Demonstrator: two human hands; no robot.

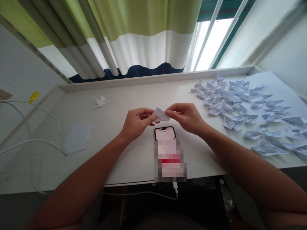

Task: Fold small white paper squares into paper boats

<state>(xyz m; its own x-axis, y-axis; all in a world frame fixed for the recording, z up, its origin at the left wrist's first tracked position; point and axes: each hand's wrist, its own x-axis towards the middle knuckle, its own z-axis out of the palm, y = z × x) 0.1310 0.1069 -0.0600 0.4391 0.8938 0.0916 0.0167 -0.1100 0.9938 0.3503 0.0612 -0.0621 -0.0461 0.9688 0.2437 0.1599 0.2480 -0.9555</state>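
A small piece of folded white paper, roughly triangular with its peak upward, is held up between both hands above the table. My left hand pinches its left side, thumb in front and fingers behind. At its right edge, the thumb and fingertips of my right hand are closed on the paper. Just below the hands lies a phone with a lit screen, most of it blurred out. Many folded paper boats spread over the table to the right of my right hand.
A stack of white paper lies on the left of the table, near white cables. Crumpled tissue sits farther back. A charging cable hangs from the phone over the front edge. Curtains hang behind.
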